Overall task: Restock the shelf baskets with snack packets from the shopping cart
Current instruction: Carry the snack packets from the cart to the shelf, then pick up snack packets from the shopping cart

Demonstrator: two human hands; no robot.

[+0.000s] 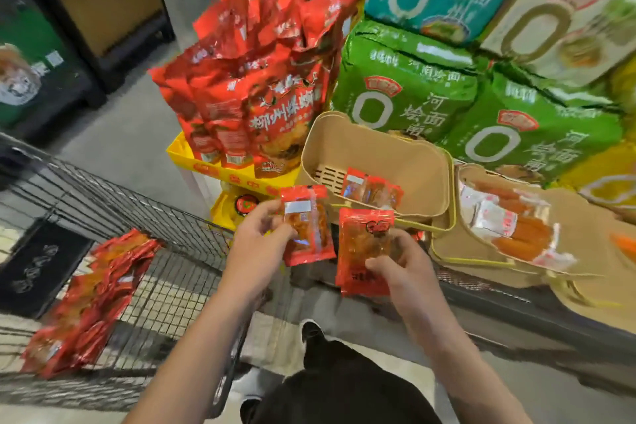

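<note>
Main risk, as judged: a packet dropped short of the beige basket [375,151] and lost over its near rim, since each packet is held by one edge only and the film looks slick. Left hand [256,241] is closed in a pinch on the left side of one red snack packet [308,225], thumb on the face, fingers behind; packet is held upright, back label side facing the camera. Right hand [401,263] is curled round the lower right of a second red packet [364,251], thumb across its front, logo side visible. The two packets hang side by side, nearly touching; a snag between them on release is possible. A double toss could also be misdirected into the neighbouring basket [568,234], right of the right hand, where a different orange product is stocked. Target basket sits just ahead of both hands and holds one matching packet [371,189] lying flat on its floor, so restocking looks barely begun. Packets appear as small flat pouches, red border, clear window showing orange-brown contents. Remaining stock is piled in the wire shopping cart [165,272], a red heap [89,303] well left of the left hand.
</note>
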